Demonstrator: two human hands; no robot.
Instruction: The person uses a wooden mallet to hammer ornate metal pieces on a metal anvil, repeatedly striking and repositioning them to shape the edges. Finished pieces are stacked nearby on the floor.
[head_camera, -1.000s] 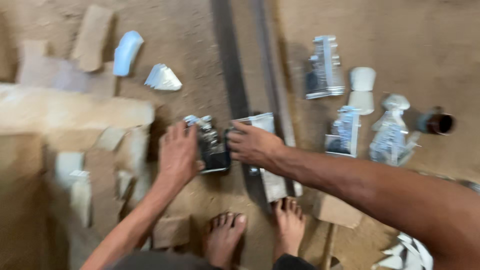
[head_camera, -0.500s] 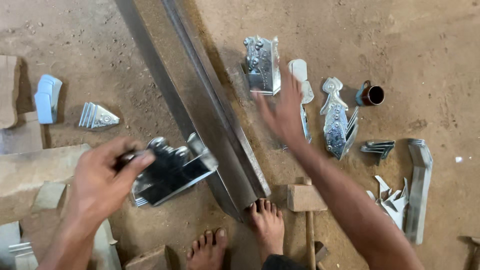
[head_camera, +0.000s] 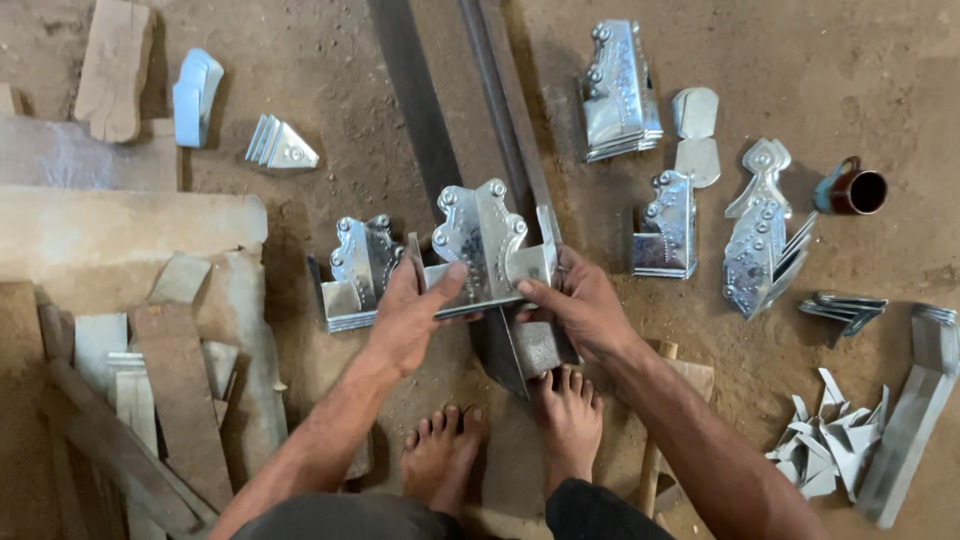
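Where both hands (head_camera: 500, 310) grip, shiny embossed scalloped sheet-metal bracket (head_camera: 483, 240) over dark steel bar (head_camera: 430, 150).

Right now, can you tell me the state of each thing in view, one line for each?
Left hand: gripping the embossed metal bracket.
Right hand: gripping the same bracket at its right end.
Embossed metal bracket: held over the steel angle bar.
Second bracket: lying on the ground, untouched.
Mug: lying on its side.
Hammer: lying unused.

Shiny embossed sheet metal on rough earth
We see the studded bracket (head_camera: 487, 245) gleam bright, a dull dark steel beam (head_camera: 425, 130), matt rough wooden planks (head_camera: 180, 400).
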